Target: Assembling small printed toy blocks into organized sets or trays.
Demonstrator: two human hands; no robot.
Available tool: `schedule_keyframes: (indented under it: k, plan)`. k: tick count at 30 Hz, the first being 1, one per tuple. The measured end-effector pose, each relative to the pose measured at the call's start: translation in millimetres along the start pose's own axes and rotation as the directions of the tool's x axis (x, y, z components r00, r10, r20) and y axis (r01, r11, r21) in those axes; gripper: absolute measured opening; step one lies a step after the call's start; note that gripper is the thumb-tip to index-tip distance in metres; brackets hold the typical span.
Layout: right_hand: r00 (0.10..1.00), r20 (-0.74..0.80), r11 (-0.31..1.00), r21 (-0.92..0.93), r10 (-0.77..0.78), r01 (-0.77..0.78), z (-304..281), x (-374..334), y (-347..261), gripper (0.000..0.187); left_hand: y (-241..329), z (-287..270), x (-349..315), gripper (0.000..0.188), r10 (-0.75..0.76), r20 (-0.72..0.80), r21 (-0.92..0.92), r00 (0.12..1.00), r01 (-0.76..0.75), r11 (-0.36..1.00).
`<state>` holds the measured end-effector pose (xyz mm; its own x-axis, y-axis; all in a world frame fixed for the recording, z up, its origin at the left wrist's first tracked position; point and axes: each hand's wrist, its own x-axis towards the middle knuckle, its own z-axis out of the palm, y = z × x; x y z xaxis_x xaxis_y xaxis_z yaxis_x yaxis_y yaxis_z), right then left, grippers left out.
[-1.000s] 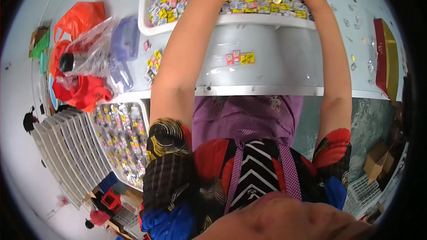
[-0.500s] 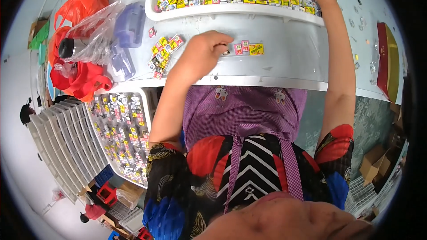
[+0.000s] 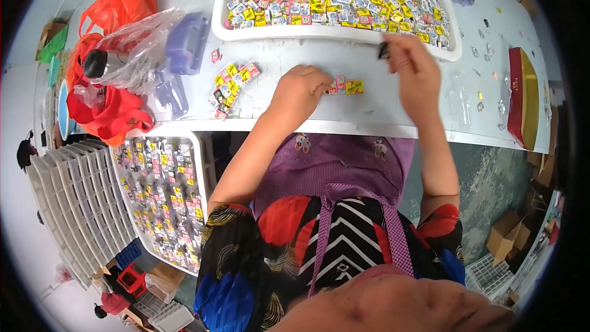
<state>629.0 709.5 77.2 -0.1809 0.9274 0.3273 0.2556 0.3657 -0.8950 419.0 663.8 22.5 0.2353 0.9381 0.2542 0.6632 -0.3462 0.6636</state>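
Note:
My left hand rests low over the table with its fingers pinched together, at the left end of a short row of tiny pink and yellow boxes. Its fingertips cover part of that row, and what they pinch is hidden. Raised to the right of the row is my right hand, closed on a small black piece at its fingertips. A loose cluster of similar tiny boxes lies left of my left hand. Beyond both hands, a white tray is filled with many more.
At the left are red bags, clear plastic wrap and purplish plastic containers. A red and gold box stands at the right edge. Below the table, at left, are a filled tray and stacked white trays.
My right hand has come back from the big tray toward the row, now carrying a small black piece. My left hand has moved right onto the row's left end.

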Motion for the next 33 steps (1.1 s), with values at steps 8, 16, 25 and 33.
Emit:
schedule_keyframes:
  k: [8,16,25,33]
  plan:
    - [0.892,0.264,0.841,0.316,0.367,-0.439,67.3,-37.2,4.4,0.014,20.5,-20.3,-11.0,0.021,-0.410,0.115,-0.745,0.905,0.352,0.567]
    - [0.963,0.262,0.849,-0.493,-0.066,0.192,50.8,-37.8,31.5,0.025,5.1,-15.6,-26.3,0.015,-0.504,0.042,-0.482,0.863,0.459,0.746]
    - [0.925,0.380,0.842,-0.493,-0.018,0.219,40.2,-45.0,26.1,0.028,10.6,-5.2,-20.2,0.009,-0.268,-0.186,-0.177,0.945,0.236,0.955]
    - [0.924,0.382,0.878,-0.434,-0.024,0.202,41.2,-45.9,32.2,0.028,6.9,-7.3,-14.0,0.010,-0.316,-0.075,-0.129,0.946,0.305,0.943]
